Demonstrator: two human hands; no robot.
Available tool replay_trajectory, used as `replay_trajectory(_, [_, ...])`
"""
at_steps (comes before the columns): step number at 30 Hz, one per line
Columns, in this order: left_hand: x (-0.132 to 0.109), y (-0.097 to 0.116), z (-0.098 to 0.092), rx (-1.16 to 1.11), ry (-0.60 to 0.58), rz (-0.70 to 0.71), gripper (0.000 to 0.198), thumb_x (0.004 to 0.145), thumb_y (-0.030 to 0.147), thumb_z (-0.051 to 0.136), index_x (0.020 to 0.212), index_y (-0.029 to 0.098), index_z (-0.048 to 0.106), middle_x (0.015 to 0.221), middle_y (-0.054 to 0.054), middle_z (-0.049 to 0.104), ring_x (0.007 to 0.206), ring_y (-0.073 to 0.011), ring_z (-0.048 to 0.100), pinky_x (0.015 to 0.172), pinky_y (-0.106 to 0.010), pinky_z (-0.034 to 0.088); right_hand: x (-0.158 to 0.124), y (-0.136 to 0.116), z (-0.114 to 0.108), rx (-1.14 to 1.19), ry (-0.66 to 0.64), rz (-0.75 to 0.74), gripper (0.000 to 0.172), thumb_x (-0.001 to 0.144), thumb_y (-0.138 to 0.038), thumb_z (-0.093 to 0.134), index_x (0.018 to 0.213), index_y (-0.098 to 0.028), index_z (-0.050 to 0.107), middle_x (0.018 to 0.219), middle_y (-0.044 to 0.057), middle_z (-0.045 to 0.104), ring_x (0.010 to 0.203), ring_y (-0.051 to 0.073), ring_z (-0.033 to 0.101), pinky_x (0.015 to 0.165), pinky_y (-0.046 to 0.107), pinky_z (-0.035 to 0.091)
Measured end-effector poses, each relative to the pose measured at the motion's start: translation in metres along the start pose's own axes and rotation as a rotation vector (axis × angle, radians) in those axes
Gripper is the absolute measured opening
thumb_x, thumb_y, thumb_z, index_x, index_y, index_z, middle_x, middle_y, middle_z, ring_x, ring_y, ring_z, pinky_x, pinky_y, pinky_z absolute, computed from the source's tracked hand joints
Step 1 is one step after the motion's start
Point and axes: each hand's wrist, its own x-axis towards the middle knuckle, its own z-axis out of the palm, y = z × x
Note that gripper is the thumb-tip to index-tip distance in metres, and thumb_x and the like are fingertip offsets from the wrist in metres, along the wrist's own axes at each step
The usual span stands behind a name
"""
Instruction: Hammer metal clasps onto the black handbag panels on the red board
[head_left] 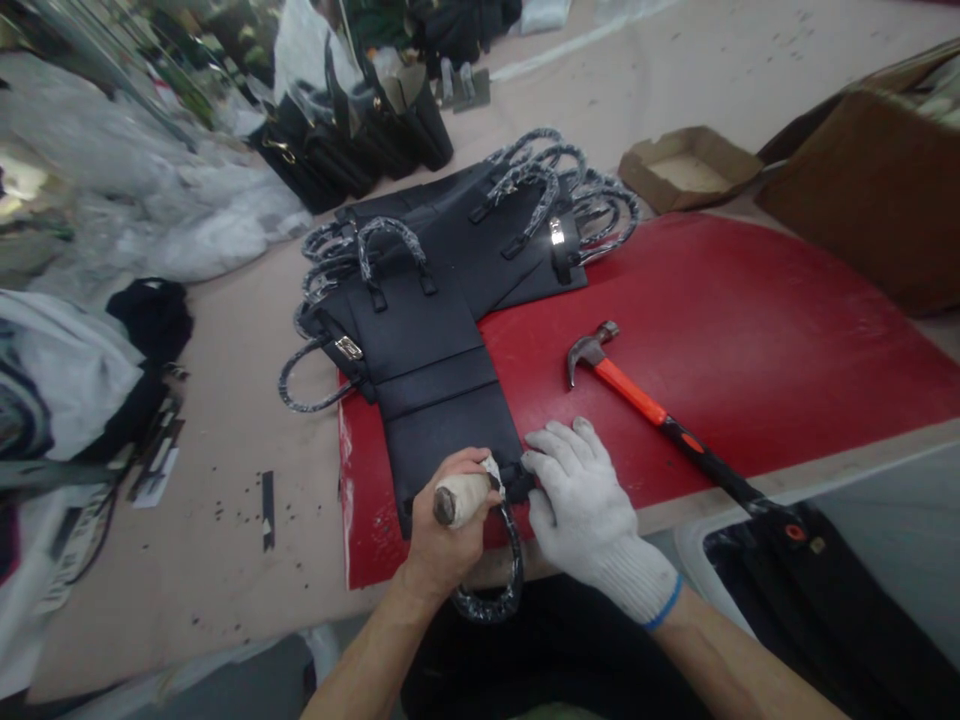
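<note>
My bare left hand (442, 535) is closed around a short hand tool (466, 496) wrapped in whitish tape; its working end is hidden. It stands over the near edge of a black leather bag panel (450, 400). A plastic-wrapped bag handle (516, 570) loops down below this hand, past the table edge. My right hand (589, 505), in a white knit glove, lies with fingers stretched out, the fingertips touching the black piece at the panel's near right corner. A claw hammer (630, 388) with an orange and black handle lies to the right of the glove.
A red board (750, 330) lies under the work. More black panels with wrapped handles (525, 190) are piled beyond. Finished-looking black bags (360, 140) stand behind. A shallow cardboard box (690, 165) and a large brown box (862, 190) are at right. Clear plastic (187, 210) heaps up left.
</note>
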Motion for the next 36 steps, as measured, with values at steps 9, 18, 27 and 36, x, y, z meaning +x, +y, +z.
replay_trajectory(9, [0.006,0.000,0.002,-0.010,-0.025,-0.042,0.016,0.086,0.017,0.073,0.101,0.018,0.069,0.115,-0.009,0.073,0.108,-0.0223,0.072,0.096,-0.035,0.059,-0.002,0.002,0.001,0.001,0.011,-0.016,0.034,0.080,-0.015,0.055,0.112,-0.013,0.067,0.129,0.016,0.063,0.130,0.036,0.049,0.124,0.063,0.022])
replay_trajectory(18, [0.017,0.010,0.004,0.035,-0.121,-0.082,0.026,0.084,0.018,0.067,0.111,0.018,0.067,0.101,-0.006,0.073,0.085,-0.0197,0.070,0.079,-0.032,0.057,-0.002,0.006,-0.012,0.027,0.064,-0.072,0.036,0.080,-0.014,0.054,0.115,-0.017,0.063,0.128,0.014,0.062,0.125,0.034,0.053,0.119,0.064,0.032])
replay_trajectory(27, [0.023,0.014,0.007,0.016,-0.140,-0.112,0.018,0.080,0.012,0.065,0.096,0.018,0.070,0.084,-0.002,0.069,0.076,-0.0184,0.063,0.072,-0.029,0.051,-0.020,0.069,-0.081,-0.859,-0.103,0.352,0.041,0.102,-0.024,0.049,0.138,-0.005,0.055,0.107,0.023,0.062,0.087,0.037,0.062,0.067,0.045,0.055])
replay_trajectory(36, [0.031,0.024,0.004,-0.001,-0.174,-0.167,0.014,0.077,0.005,0.064,0.076,0.018,0.059,0.073,0.003,0.062,0.071,-0.0149,0.056,0.066,-0.026,0.039,0.000,0.059,-0.100,-0.502,-0.184,0.545,0.037,0.092,-0.013,0.044,0.125,-0.009,0.059,0.081,0.011,0.063,0.066,0.025,0.065,0.059,0.033,0.052])
